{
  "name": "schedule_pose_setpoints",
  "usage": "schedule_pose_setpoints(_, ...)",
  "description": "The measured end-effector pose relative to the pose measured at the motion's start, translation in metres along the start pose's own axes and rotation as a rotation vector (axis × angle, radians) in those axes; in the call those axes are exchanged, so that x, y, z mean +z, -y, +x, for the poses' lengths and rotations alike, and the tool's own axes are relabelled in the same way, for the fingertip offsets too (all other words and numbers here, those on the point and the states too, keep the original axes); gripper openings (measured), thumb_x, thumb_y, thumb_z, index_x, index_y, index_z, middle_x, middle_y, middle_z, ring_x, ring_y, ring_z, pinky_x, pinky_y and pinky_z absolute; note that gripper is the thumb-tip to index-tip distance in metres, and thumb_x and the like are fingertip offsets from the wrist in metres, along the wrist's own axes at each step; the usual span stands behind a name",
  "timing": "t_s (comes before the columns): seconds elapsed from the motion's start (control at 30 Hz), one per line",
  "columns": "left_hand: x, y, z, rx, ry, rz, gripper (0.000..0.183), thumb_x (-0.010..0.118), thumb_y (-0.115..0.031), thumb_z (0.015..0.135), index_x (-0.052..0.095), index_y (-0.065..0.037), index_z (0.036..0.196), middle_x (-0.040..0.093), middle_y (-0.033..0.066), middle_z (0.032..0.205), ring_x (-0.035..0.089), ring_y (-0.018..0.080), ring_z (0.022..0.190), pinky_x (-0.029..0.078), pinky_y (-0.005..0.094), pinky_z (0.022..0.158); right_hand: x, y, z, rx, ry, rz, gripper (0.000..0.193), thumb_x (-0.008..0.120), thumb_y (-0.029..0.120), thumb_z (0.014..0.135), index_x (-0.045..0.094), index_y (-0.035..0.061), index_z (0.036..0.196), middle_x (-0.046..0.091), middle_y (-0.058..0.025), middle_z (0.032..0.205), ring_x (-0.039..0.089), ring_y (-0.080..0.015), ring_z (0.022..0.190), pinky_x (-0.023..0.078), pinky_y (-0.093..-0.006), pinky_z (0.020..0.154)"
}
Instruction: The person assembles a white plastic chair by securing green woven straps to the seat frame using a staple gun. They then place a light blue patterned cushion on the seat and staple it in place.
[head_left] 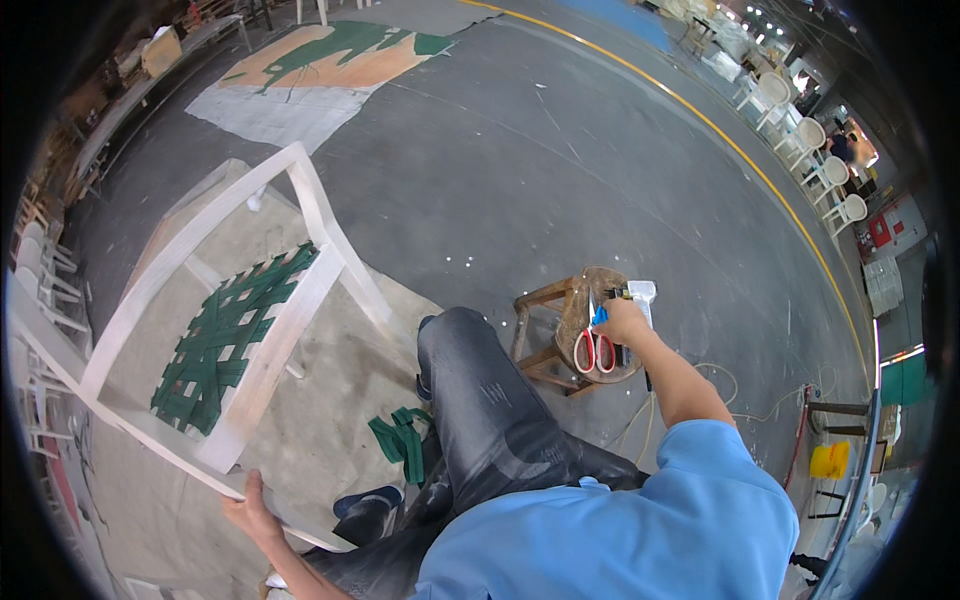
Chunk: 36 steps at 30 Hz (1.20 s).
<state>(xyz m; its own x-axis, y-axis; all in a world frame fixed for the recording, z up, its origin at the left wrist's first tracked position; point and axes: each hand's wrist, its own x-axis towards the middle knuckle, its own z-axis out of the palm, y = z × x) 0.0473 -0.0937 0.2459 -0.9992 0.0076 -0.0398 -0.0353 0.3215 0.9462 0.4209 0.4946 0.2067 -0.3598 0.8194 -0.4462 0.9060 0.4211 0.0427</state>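
My left hand (247, 510) grips the lower rail of a white wooden chair frame (250, 370) that lies tilted on a tan sheet. Green straps (228, 335) are woven across its seat opening. My right hand (620, 320) reaches out to a small round wooden stool (560, 335) and closes on a small blue object there. Red-handled scissors (595, 350) lie on the stool just below that hand, and a white tool (641, 296) rests beside it. A loose bundle of green strap (402, 440) lies on the sheet by my knee.
Grey concrete floor (560, 150) with a curved yellow line (760, 170) spreads ahead. White chairs (815, 160) stand at the far right, more at the left edge. A painted cloth (320, 65) lies on the floor at the back. Cords (740, 395) and a yellow container (830, 460) sit right of the stool.
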Motion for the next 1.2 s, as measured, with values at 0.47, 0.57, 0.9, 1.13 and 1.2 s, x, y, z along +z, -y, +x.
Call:
schedule_pose_setpoints(0.47, 0.004, -0.004, -0.004, 0.026, -0.002, 0.002, 0.047, 0.084, -0.018, 0.086, 0.064, 0.004, 0.122, 0.068, 0.0089, 0.102, 0.064, 0.0175, 0.088, 0.053, 0.0333, 0.08, -0.03, 0.034, -0.028, -0.16, -0.083, 1.057, 0.047, 0.079, 0.014, 0.089, 0.066, 0.0011, 0.132, 0.073, -0.0138, 0.102, 0.074, -0.0235, 0.086, 0.062, -0.0382, 0.076)
schedule_pose_setpoints(0.57, 0.007, -0.005, -0.004, 0.035, -0.015, 0.072, 0.05, 0.084, -0.019, 0.086, 0.063, 0.005, 0.125, 0.069, 0.0096, 0.101, 0.066, 0.0187, 0.089, 0.053, 0.0338, 0.081, -0.04, 0.073, -0.038, -0.287, 0.106, 1.484, 0.034, 0.067, 0.002, 0.099, 0.063, 0.0013, 0.133, 0.069, -0.0105, 0.1, 0.071, -0.0174, 0.078, 0.061, -0.0319, 0.064)
schedule_pose_setpoints(0.9, 0.014, -0.024, -0.004, 0.233, -0.158, 0.17, 0.065, 0.083, -0.023, 0.087, 0.057, 0.004, 0.139, 0.07, 0.0195, 0.121, 0.068, 0.032, 0.111, 0.051, 0.0406, 0.101, -0.072, 0.228, -0.097, -0.65, 0.62, 1.819, 0.029, 0.067, -0.002, 0.1, 0.063, 0.002, 0.128, 0.075, -0.0143, 0.103, 0.077, -0.0238, 0.087, 0.065, -0.0371, 0.074)
schedule_pose_setpoints(1.13, 0.013, -0.034, 0.001, 0.198, -0.131, 0.177, 0.064, 0.086, -0.028, 0.085, 0.059, 0.004, 0.133, 0.072, 0.0224, 0.12, 0.07, 0.0334, 0.113, 0.053, 0.0429, 0.099, -0.063, 0.325, -0.121, -0.887, 0.658, 1.587, 0.018, 0.072, 0.003, 0.099, 0.072, -0.0005, 0.117, 0.074, -0.0083, 0.092, 0.07, -0.0159, 0.075, 0.06, -0.0324, 0.069)
schedule_pose_setpoints(1.2, 0.015, -0.044, -0.004, 0.154, -0.128, 0.147, 0.064, 0.086, -0.028, 0.085, 0.059, 0.004, 0.134, 0.072, 0.0219, 0.12, 0.07, 0.0321, 0.113, 0.053, 0.0421, 0.099, -0.06, 0.358, -0.141, -1.029, 0.607, 1.474, 0.014, 0.073, 0.004, 0.098, 0.074, -0.001, 0.112, 0.071, -0.0059, 0.09, 0.066, -0.0129, 0.07, 0.056, -0.0294, 0.065)
